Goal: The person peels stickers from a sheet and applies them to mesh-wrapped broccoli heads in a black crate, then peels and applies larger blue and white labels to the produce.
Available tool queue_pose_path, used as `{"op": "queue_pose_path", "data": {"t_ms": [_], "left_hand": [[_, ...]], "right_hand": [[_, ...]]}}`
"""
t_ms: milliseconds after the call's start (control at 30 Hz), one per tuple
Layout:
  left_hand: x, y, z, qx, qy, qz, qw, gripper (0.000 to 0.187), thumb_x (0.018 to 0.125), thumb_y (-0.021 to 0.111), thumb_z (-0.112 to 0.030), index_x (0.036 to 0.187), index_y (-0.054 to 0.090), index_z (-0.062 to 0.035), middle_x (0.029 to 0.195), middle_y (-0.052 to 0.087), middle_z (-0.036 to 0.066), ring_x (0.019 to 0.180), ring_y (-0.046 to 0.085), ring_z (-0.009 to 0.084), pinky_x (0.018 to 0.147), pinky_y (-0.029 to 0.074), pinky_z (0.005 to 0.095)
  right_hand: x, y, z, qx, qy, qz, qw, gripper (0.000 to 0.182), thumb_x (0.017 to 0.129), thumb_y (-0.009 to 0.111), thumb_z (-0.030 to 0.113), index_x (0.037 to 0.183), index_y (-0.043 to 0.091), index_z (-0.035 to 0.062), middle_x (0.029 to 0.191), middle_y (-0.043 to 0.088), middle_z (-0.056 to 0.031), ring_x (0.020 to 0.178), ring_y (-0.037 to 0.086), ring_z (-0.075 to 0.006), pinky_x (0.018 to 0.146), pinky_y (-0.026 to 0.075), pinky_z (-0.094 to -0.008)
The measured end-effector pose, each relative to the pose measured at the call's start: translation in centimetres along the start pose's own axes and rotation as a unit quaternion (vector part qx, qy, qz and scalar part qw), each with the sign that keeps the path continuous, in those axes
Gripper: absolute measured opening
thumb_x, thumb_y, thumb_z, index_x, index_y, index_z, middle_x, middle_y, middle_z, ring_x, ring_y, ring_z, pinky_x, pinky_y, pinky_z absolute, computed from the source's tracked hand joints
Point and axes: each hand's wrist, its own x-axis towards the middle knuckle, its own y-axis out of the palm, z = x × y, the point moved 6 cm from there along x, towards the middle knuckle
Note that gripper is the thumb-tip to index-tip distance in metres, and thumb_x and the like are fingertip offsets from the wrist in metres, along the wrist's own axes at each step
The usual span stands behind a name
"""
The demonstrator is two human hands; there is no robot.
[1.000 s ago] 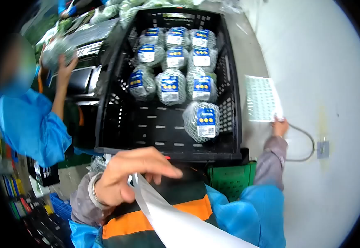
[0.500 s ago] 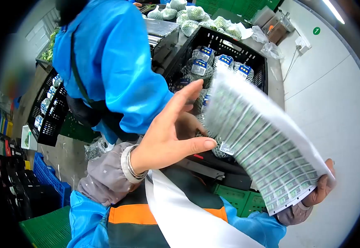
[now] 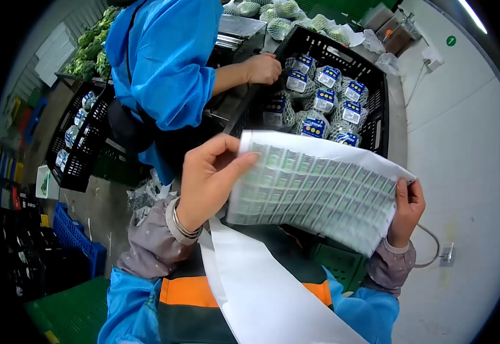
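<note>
A white sheet of small green-and-grey labels (image 3: 313,186) is stretched between my two hands, bowed and slightly blurred. My left hand (image 3: 211,175) pinches its left end between thumb and fingers. At the other end, my right hand (image 3: 406,211) grips the sheet's right edge. Below it, a long white paper strip (image 3: 273,292) hangs across my dark apron with its orange band (image 3: 190,291). Just beyond the sheet stands a black crate (image 3: 379,103) holding several net-wrapped items (image 3: 325,98) with blue-and-white labels. The sheet hides the crate's near part.
A co-worker in a blue smock (image 3: 170,63) stands at the left, one hand (image 3: 264,69) at the crate's left rim. More netted produce (image 3: 278,26) lies behind. Another black crate (image 3: 81,172), a blue crate (image 3: 75,235) and green vegetables (image 3: 92,49) are at the left; a white wall (image 3: 462,143) rises at the right.
My left hand, spread and apart from the sheet before, now pinches its left end. The sheet has swung level. The co-worker's hand has moved from the crate's near side to its left rim.
</note>
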Motion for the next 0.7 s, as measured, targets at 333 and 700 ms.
{"op": "queue_pose_path", "data": {"t_ms": [333,700], "left_hand": [[0.3,-1.9,3.3,0.073,0.045,-0.033,0.996,0.009,0.083,0.063,-0.004,0.084,0.059,0.0045,0.082,0.053,0.000,0.063,0.046,0.0010,0.056,0.035,0.0145],[0.2,-2.5,3.9,0.114,-0.036,-0.004,0.993,0.012,0.087,0.062,-0.011,0.087,0.060,0.0001,0.071,0.059,0.000,0.059,0.052,0.0041,0.054,0.042,0.0168]], "right_hand": [[-1.9,2.2,-3.4,-0.007,0.038,0.063,0.997,0.060,0.082,0.062,0.001,0.133,0.031,0.0054,0.082,0.059,-0.0049,0.073,0.054,-0.0070,0.065,0.042,-0.0186],[-1.0,3.1,-4.3,0.103,0.159,0.107,0.976,0.061,0.078,0.062,-0.005,0.129,0.031,0.0060,0.092,0.060,-0.0122,0.085,0.061,-0.0141,0.075,0.049,-0.0249]]}}
